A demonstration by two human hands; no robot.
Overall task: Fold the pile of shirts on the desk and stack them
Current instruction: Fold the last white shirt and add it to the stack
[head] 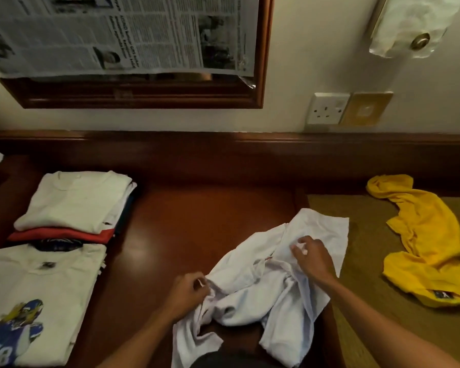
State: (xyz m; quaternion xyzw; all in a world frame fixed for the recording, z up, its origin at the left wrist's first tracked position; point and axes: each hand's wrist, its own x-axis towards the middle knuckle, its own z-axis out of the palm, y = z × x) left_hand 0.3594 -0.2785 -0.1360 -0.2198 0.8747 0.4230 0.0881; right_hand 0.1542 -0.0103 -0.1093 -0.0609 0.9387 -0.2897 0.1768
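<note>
A crumpled white shirt point(252, 282) lies on the dark wooden desk point(191, 208) in front of me. My left hand point(187, 294) pinches a bunch of its fabric at the left side. My right hand point(312, 257) pinches the cloth near the shirt's upper right part. A yellow shirt point(425, 243) lies unfolded on the olive mat at the right. On the left stands a stack of folded shirts point(75, 205) with a white one on top and a red one beneath. Nearer me lies a folded white shirt with a football-player print point(40, 296).
The olive mat point(364, 261) covers the desk's right part. A raised wooden ledge point(223, 147) runs along the wall. Above hang a newspaper-covered mirror frame point(133, 49), a wall socket point(327, 108) and a covered lamp point(409, 25).
</note>
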